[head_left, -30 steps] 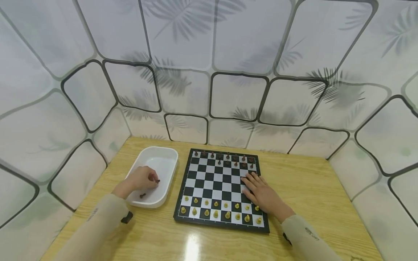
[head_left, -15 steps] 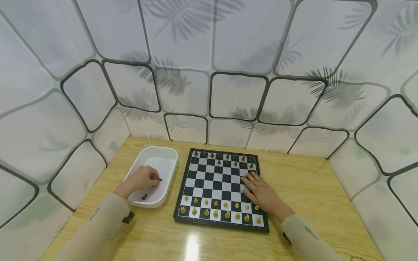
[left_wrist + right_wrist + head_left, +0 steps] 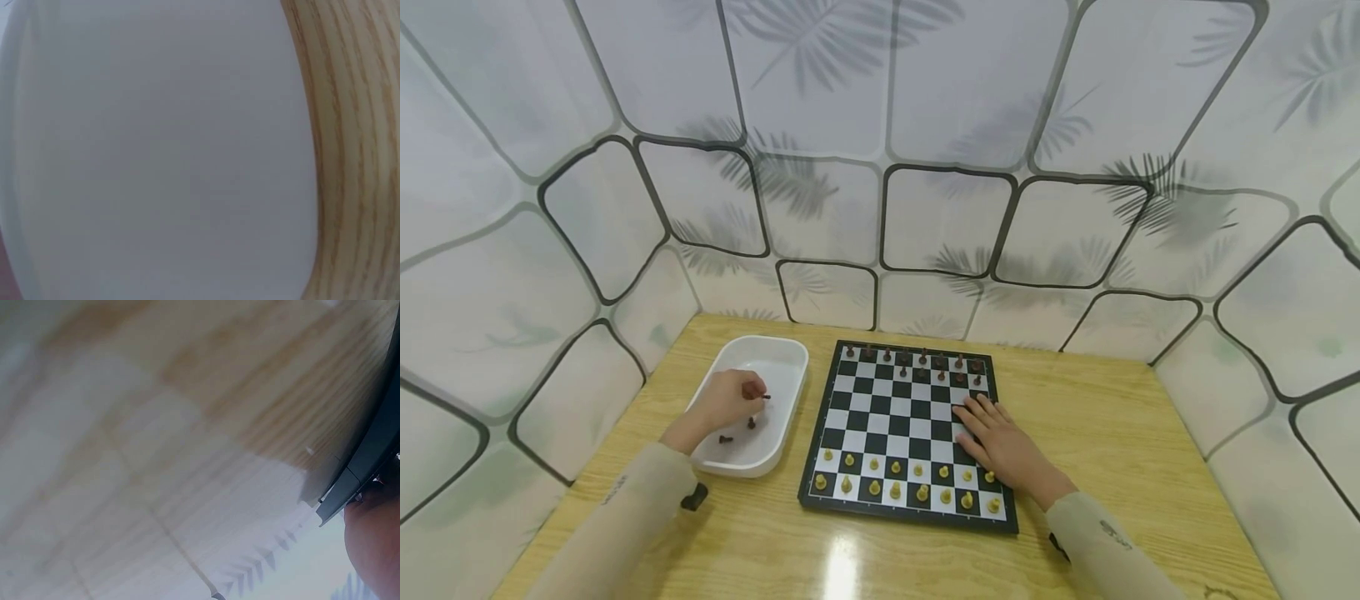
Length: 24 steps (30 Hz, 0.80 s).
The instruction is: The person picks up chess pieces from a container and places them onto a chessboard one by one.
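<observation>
My left hand is over the white tray in the head view, pinching a dark brown chess piece between thumb and fingers. Two more brown chess pieces lie in the tray below the hand, one a pawn-like piece and the other a piece on its side. My right hand rests with extended fingers on the right side of the chessboard. Brown pieces stand along the far rows, and yellow pieces fill the near rows. The left wrist view mostly shows the tray wall.
A wooden table carries the tray on the left and the board in the middle. Patterned fabric walls enclose its back and sides. In the right wrist view, the board's black edge runs beside the hand.
My left hand has shifted slightly away from me within the tray, the brown piece in its fingertips. A second loose piece now shows beneath it. My right hand has stayed still.
</observation>
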### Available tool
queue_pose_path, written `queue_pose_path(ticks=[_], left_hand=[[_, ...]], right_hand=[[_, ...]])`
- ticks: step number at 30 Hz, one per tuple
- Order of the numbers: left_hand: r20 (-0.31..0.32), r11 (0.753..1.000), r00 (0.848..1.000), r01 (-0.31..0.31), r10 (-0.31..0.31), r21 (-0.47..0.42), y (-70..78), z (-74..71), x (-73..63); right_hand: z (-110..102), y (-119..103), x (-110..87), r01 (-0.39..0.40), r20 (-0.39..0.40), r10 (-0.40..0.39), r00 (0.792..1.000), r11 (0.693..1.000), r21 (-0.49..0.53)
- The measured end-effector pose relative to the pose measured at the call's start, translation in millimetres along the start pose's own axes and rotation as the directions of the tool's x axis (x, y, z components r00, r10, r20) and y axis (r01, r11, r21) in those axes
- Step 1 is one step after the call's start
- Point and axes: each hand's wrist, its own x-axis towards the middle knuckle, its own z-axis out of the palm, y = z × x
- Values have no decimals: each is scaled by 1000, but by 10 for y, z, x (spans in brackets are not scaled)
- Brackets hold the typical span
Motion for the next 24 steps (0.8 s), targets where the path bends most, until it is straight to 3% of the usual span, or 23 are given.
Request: queue_pose_path(ticks=[11,24], left_hand=[[-175,996,985,-22,6,-90,20,1,45],[-241,989,969,-80,49,-122,163,-9,66]], right_hand=[[-13,-2,3,-2,5,2,1000,1000,1],[-9,0,2,-1,9,1,1000,1000,-5]])
